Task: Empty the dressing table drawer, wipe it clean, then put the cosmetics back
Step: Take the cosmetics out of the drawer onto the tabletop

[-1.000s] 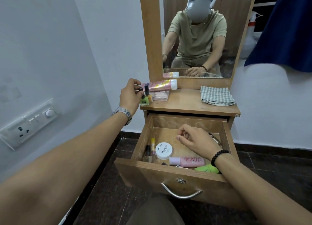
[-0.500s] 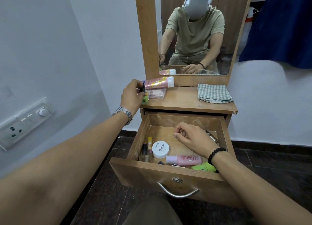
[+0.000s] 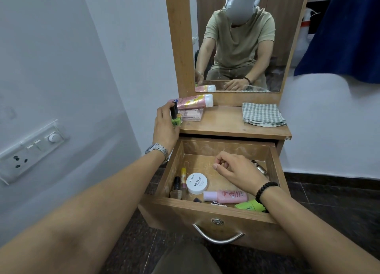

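White walls enclose a small wooden dressing table point(image 3: 236, 127) with a mirror point(image 3: 238, 47) at 12 o'clock. I judge the task to be in its first stage, emptying, and only partly done.

Already on the tabletop: a pink tube point(image 3: 191, 101) lying at 11 o'clock, a flat pink case point(image 3: 192, 114) just in front of it, and green and orange nail polish bottles point(image 3: 176, 118) at the left edge. My left hand point(image 3: 165, 125) curls around those bottles; I cannot tell whether it grips them or only touches them.

The drawer point(image 3: 207, 212) stands pulled out. Remaining inside, along the front wall from 7 to 5 o'clock: dark small bottles point(image 3: 176, 188), a slim yellow-capped tube point(image 3: 183, 179), a white round jar point(image 3: 197, 183), a pink bottle point(image 3: 226, 196) and a green item point(image 3: 249, 205). A metal object point(image 3: 259, 166) lies at the right wall, partly hidden.

My right hand point(image 3: 238, 171) hovers inside the drawer, thumb and forefinger pinched together; whether they hold anything is too small to tell.

Wiping has not begun: the checked cloth point(image 3: 262, 114) lies folded at 1 o'clock, and the drawer floor shows pale smears. Restocking follows that.
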